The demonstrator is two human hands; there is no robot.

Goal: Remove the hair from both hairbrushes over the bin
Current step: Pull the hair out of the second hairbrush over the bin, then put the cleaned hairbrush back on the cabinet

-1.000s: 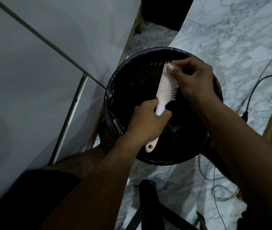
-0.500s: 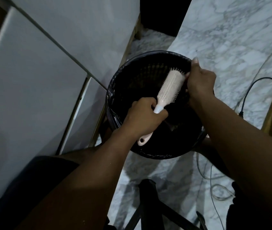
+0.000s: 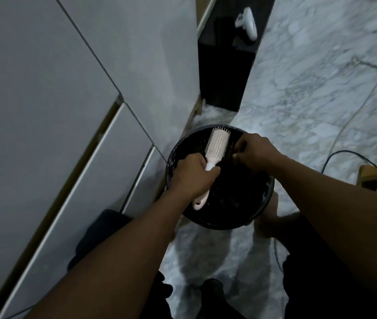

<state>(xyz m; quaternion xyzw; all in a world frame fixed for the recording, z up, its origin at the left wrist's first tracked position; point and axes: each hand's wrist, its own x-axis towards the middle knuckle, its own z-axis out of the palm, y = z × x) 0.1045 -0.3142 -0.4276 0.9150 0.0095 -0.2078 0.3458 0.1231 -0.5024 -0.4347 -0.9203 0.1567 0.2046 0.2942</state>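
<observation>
A pale pink hairbrush (image 3: 217,143) is held over a round black bin (image 3: 266,201) lined with a dark bag. My left hand (image 3: 193,174) is shut on the brush's handle, with the bristled head pointing away from me and the handle end sticking out below my fist. To the right of the brush head, my right hand (image 3: 253,152) hovers over the bin with its fingers pinched together, apart from the brush. Whether hair is between the fingers is too dark to tell. Only one hairbrush is in view.
White cabinet doors (image 3: 56,134) run along the left. The floor (image 3: 309,88) is grey-white marble, with thin cables (image 3: 353,116) trailing on the right. A wooden piece (image 3: 376,176) sits at the right edge, and a white object (image 3: 247,24) lies on a dark surface at the top.
My right hand has come off the brush head and moved right, fingers pinched. The brush now shows its bristles facing up. The camera has pulled back and up.
</observation>
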